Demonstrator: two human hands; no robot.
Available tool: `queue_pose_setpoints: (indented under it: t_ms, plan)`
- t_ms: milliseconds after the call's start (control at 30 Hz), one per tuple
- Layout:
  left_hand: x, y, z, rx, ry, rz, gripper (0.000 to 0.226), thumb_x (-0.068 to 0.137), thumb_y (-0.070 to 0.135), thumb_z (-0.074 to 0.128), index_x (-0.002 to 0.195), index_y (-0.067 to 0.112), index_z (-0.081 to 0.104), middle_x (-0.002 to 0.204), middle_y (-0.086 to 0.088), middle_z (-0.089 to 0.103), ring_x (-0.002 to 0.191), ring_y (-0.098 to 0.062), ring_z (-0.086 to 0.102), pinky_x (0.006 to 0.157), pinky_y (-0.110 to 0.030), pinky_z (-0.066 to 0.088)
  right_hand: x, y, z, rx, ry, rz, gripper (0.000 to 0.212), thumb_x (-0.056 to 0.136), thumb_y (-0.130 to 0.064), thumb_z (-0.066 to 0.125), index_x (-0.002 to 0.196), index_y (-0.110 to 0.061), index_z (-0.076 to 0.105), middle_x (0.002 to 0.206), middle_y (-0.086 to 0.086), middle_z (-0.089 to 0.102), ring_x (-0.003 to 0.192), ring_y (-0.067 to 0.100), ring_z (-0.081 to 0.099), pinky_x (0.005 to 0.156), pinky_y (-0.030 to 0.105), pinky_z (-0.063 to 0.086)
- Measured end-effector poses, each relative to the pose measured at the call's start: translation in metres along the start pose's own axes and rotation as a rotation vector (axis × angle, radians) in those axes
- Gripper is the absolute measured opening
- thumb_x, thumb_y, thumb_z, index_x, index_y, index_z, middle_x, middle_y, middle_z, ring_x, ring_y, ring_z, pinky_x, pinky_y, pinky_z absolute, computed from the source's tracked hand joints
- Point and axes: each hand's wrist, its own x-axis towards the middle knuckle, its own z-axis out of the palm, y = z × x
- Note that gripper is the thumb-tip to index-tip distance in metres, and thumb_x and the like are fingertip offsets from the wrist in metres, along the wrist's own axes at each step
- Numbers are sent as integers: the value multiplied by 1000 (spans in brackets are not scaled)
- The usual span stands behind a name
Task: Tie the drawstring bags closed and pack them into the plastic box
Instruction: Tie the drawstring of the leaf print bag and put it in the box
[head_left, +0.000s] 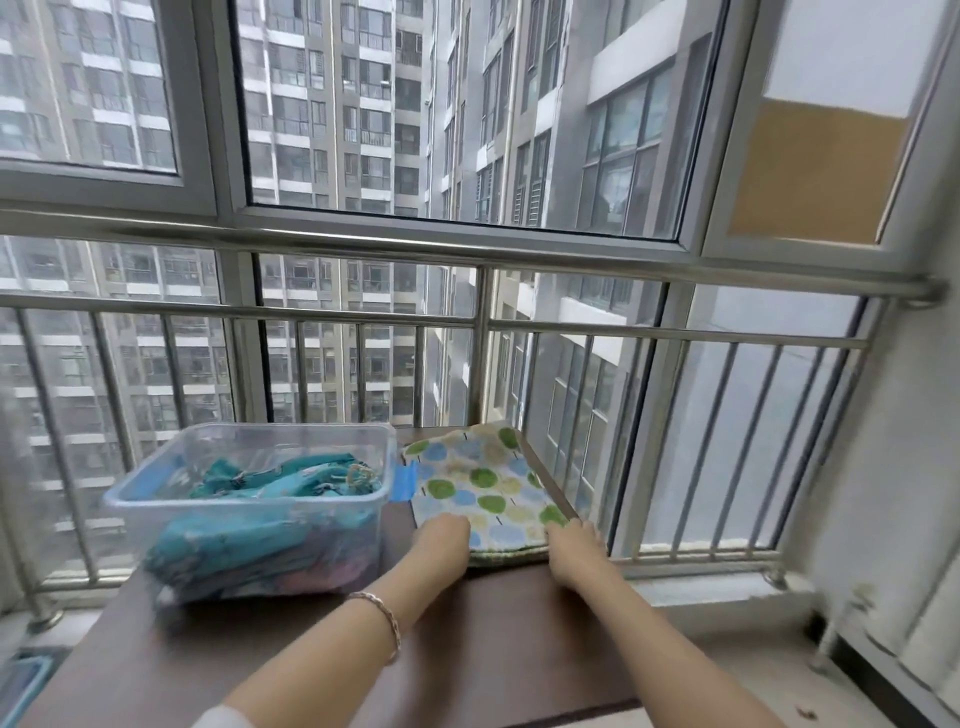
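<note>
Green and blue spots cover the bag (483, 483), flat at centre right, just beside the box (363, 525), probably for a short move in. The right hand (574, 551) pinches its near corner. The left hand (444, 540) rests on its near edge, fingers tucked away, so I cannot tell.

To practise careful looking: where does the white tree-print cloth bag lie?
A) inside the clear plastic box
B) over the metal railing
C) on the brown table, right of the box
C: the white tree-print cloth bag lies on the brown table beside the clear plastic box.
</note>
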Motion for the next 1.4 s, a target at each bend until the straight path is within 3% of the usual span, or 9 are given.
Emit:
queue_pose_setpoints:
  t_ms: [167, 267, 400, 600, 667, 767, 967, 1133, 1400]
  plan:
    - [2, -6, -26, -31, 45, -5, 21, 88, -4, 46, 106, -1, 58, 113, -18, 62, 103, -32, 61, 80, -36, 50, 17, 2, -14, 47, 18, 29, 38, 87, -7, 43, 124, -14, 51, 125, 13, 53, 119, 33, 49, 99, 40, 41]
    - [4, -7, -43, -87, 103, -9, 17, 88, -7, 43, 76, 3, 49, 110, -20, 62, 101, -33, 61, 77, -38, 49, 26, -4, -32, 188, -64, 33, 10, 83, -7, 51, 92, -10, 54, 93, 6, 56, 94, 27, 59, 69, 29, 49]
    - [8, -10, -61, -278, 146, -51, 19, 93, -2, 39, 105, -1, 55, 106, -17, 60, 94, -30, 59, 64, -31, 42, 36, -18, -64, 306, -53, 30, 8, 87, -4, 45, 80, -6, 49, 76, 8, 54, 64, 22, 51, 43, 24, 33]
    - [18, -11, -66, -1415, -105, -228, 22, 95, -4, 39, 112, 1, 51, 85, -7, 49, 74, -18, 54, 69, -28, 55, 42, -54, -97, 1544, -221, 49, 16, 95, 4, 40, 97, 7, 55, 77, 19, 67, 61, 25, 68, 51, 34, 55]
    - [17, -10, -66, -1698, -147, -298, 20, 93, -10, 33, 101, 1, 48, 88, -14, 47, 78, -23, 51, 92, -40, 50, 32, -67, -115, 1859, -287, -14, 18, 99, 4, 36, 108, 11, 50, 99, 32, 62, 84, 37, 68, 62, 50, 59]
    - [20, -9, -72, -1836, -77, -298, 19, 96, -5, 33, 105, 4, 47, 78, -11, 42, 62, -20, 42, 85, -43, 50, 31, -81, -141, 2155, -308, -147, 29, 103, -7, 32, 126, 5, 45, 128, 39, 45, 119, 44, 52, 98, 60, 45]
    - [17, -11, -112, -1979, 82, -166, 21, 98, -4, 36, 110, 7, 49, 86, -13, 56, 72, -21, 54, 67, -34, 54, 40, -106, -194, 2249, -235, -333, 34, 103, -15, 37, 135, -6, 44, 103, 18, 60, 95, 26, 59, 77, 43, 57]
    - [13, -14, -145, -1906, 244, -47, 29, 97, -4, 31, 108, 14, 50, 95, -12, 58, 84, -23, 57, 85, -42, 52, 32, -110, -229, 2172, -157, -533, 26, 102, -14, 39, 122, -7, 54, 101, 14, 62, 96, 26, 58, 89, 42, 53]
    - [-32, -31, -171, -1540, 259, 45, 28, 96, 2, 29, 99, 15, 54, 81, -7, 57, 68, -16, 57, 61, -30, 55, -20, -102, -240, 1980, 428, -431, 20, 94, -1, 43, 87, -10, 60, 75, 7, 59, 67, 15, 58, 59, 22, 52]
